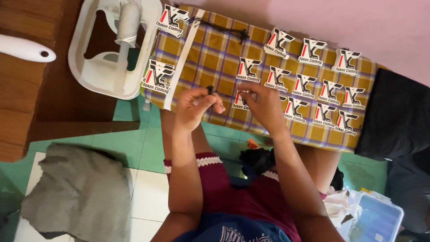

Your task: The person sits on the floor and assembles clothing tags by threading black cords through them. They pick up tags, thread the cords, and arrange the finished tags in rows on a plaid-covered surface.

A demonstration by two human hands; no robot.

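1. A yellow plaid padded board is lying across the person's lap, serving as a worktop.
2. Printed card tags are lying spread in rows on it, within reach.
3. The left hand is pinching a small black cord piece; the right hand, just beside, is gripping one tag.

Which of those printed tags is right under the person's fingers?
The tag partly hidden under the right hand; all the others lie uncovered on the checked cloth.
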